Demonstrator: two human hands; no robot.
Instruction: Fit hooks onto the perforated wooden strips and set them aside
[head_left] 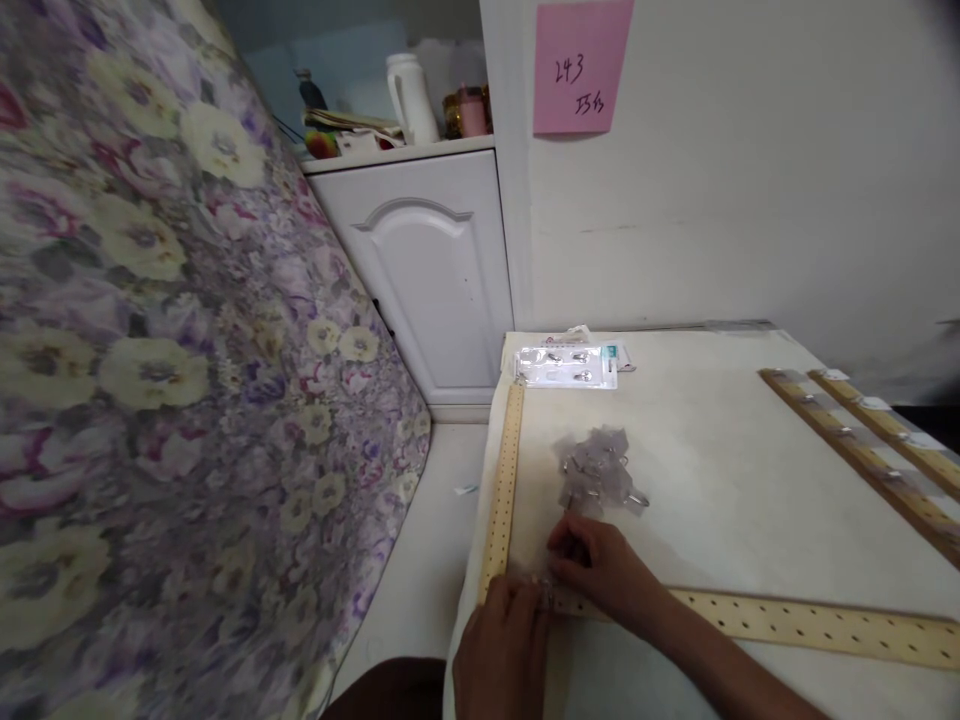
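My left hand [504, 640] rests at the near left corner of the white table [720, 460], fingers curled over the end of a perforated wooden strip [810, 620] that runs along the front edge. My right hand [592, 565] lies just beside it, its fingers pinched on a small clear hook piece over the same strip. A pile of clear adhesive hooks [600, 468] sits a little beyond my right hand. A second perforated strip [504, 485] runs along the table's left edge.
A clear blister pack [568, 366] lies at the table's far left corner. Two more wooden strips with hooks [870, 450] lie at the right. A floral mattress [150, 350] leans at left, beside a white cabinet [427, 270]. A pink note [581, 65] hangs on the wall.
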